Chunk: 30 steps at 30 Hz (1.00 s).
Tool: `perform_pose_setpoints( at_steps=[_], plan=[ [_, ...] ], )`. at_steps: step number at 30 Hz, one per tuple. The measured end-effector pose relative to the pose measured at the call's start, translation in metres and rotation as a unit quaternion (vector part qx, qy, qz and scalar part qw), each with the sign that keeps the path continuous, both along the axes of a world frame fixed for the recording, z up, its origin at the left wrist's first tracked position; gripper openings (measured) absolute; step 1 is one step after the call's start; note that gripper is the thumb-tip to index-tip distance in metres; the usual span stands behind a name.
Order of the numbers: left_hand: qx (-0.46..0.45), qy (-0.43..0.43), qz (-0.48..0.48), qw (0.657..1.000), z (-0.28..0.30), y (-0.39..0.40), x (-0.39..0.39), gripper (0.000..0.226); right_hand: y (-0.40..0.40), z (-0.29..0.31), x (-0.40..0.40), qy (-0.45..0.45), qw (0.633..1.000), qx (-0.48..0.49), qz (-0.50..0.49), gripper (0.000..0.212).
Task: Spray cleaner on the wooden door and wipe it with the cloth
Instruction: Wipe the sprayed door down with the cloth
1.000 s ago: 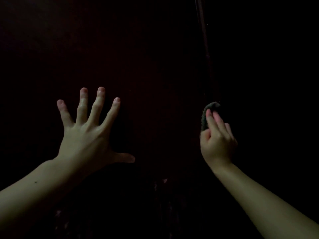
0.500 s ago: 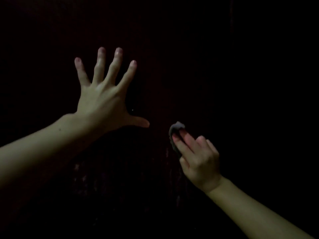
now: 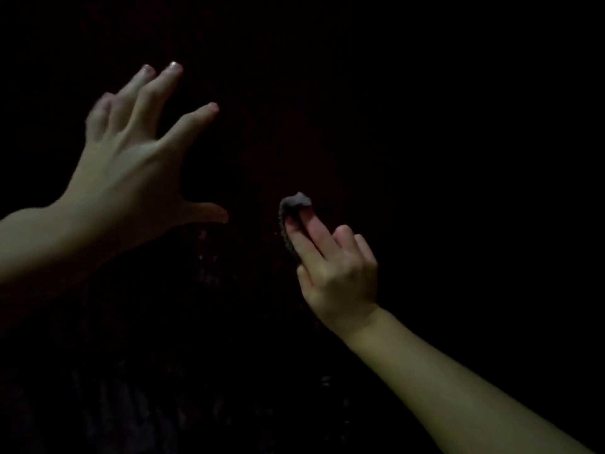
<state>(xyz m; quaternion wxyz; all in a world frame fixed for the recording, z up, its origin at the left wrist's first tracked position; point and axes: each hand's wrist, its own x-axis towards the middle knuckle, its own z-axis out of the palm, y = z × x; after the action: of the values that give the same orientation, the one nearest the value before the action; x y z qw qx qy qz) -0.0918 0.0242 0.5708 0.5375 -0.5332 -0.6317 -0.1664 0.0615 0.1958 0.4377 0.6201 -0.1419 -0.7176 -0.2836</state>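
Very low light; most of the field is near black. The wooden door [image 3: 327, 109] fills the view as a dark reddish-brown surface, with faint pale flecks showing in its lower middle part; its edges and corners cannot be made out. Left hand [image 3: 131, 165] is raised at the left side of the view, back of the hand toward the camera, fingers [image 3: 193, 117] straight and spread, thumb stretched out sideways toward the centre. It holds nothing. Whether the palm or fingertips touch the door cannot be told; the hand is slightly blurred. Right hand [image 3: 337, 273] is lower and toward the centre-right, forearm entering from the bottom right corner. It holds a small dark grey cloth [image 3: 293, 211]: index and middle fingers lie straight along the cloth's outer face, the other two fingers are curled in, and the thumb is hidden behind. The cloth bunches out past the fingertips and down the index-finger side, set against the door's middle area. The two hands are well apart.
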Motion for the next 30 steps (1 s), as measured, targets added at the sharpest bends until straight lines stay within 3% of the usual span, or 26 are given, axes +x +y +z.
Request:
perform_pose_setpoints(
  at_steps=[4, 8, 10, 16, 20, 26, 30],
  plan=[
    [0.043, -0.113, 0.072, 0.990, -0.008, -0.018, -0.009, 0.125, 0.018, 0.021, 0.019, -0.011, 1.000, 0.011, -0.020, 0.049],
    [0.026, -0.154, 0.060, 0.986, -0.009, -0.016, -0.008, 0.126, 0.038, 0.043, 0.037, 0.175, 0.975, -0.132, -0.041, 0.050],
    [0.022, -0.157, 0.048, 0.986, -0.008, -0.019, -0.011, 0.120, 0.021, 0.036, 0.015, 0.199, 0.968, -0.146, -0.047, 0.051],
    [0.020, -0.104, -0.018, 0.994, -0.013, -0.042, -0.044, 0.082, -0.062, -0.003, -0.075, 0.017, 1.000, 0.004, 0.006, 0.047],
    [0.027, -0.088, 0.025, 0.995, -0.029, -0.066, -0.062, 0.066, -0.062, 0.012, -0.069, -0.036, 0.997, 0.062, 0.007, 0.042],
    [-0.036, -0.093, 0.031, 0.995, -0.028, -0.086, -0.080, 0.081, -0.049, 0.044, -0.062, 0.121, 0.990, -0.073, -0.021, 0.050],
    [-0.054, -0.070, 0.010, 0.996, -0.031, -0.098, -0.096, 0.084, -0.094, 0.006, -0.114, -0.018, 0.999, 0.035, 0.031, 0.048]
  ],
)
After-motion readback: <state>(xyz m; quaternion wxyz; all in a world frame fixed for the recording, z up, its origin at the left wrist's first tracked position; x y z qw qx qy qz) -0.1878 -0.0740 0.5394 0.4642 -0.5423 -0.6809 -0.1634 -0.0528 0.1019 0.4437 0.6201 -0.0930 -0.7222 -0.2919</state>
